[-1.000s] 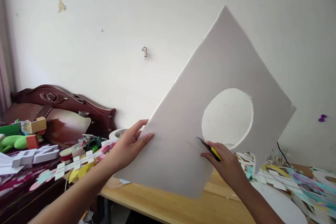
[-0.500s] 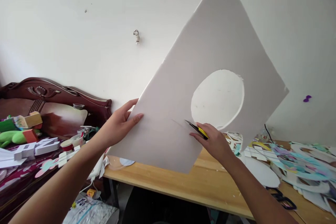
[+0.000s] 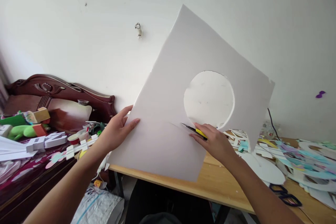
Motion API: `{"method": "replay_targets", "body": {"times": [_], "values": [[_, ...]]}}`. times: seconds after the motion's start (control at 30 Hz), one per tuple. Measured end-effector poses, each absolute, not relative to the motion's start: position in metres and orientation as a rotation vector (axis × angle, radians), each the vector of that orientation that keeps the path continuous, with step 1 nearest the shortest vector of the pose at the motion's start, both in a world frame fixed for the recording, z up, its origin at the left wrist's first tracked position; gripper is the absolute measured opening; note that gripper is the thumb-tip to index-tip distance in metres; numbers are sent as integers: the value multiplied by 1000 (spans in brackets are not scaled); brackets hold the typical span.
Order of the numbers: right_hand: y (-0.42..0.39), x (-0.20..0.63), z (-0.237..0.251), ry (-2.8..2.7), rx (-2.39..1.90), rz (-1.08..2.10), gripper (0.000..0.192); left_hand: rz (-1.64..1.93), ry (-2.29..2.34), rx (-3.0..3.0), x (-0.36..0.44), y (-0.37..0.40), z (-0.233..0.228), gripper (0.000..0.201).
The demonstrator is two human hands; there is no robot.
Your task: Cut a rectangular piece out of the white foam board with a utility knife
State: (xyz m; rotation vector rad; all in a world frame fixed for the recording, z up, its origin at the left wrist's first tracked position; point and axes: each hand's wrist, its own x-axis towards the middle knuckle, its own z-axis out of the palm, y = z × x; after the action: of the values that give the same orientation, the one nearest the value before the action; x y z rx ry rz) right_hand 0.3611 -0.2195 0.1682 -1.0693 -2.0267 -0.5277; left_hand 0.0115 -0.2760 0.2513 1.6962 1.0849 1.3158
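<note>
A large white foam board with a round hole cut through it is held up at a tilt above the wooden table. My left hand grips its left edge, thumb on the near face and fingers behind. In my right hand is a yellow and black utility knife, its blade pointing left in front of the board, below the hole. Whether the blade touches the board I cannot tell. The right fingers are closed round the knife handle beside the hole's lower rim.
Cut foam shapes and a white oval piece lie on the table's right side, with dark-handled scissors in front. At left, a dark wooden bed carries toys and foam letters. A white bag sits below.
The board has turned clockwise and its top corner has come down to the left. Both hands keep their hold, and the knife has shifted slightly left and down.
</note>
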Motion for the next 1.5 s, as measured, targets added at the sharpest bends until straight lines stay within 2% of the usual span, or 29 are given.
{"method": "replay_targets", "body": {"times": [0.13, 0.33, 0.5, 0.8, 0.97, 1.33, 1.5], "values": [[-218, 359, 163, -2047, -1083, -487, 39, 1246, 1095, 1633, 7, -277, 253, 58], [-224, 357, 150, -2077, -1071, -470, 40, 1012, 831, 1510, -3, -262, 258, 46], [-226, 358, 145, -2082, -1101, -494, 39, 851, 893, 1453, 1, -255, 251, 42], [-228, 356, 144, -2020, -1173, -645, 40, 1021, 1131, 1362, 12, -254, 238, 54], [-230, 353, 140, -2031, -1234, -706, 41, 1038, 1142, 1287, 13, -250, 223, 46], [-233, 353, 147, -2106, -1131, -695, 43, 1059, 1048, 1320, 2, -256, 200, 43], [-227, 363, 163, -2220, -1028, -556, 44, 1109, 1083, 1518, -5, -257, 195, 45]]}}
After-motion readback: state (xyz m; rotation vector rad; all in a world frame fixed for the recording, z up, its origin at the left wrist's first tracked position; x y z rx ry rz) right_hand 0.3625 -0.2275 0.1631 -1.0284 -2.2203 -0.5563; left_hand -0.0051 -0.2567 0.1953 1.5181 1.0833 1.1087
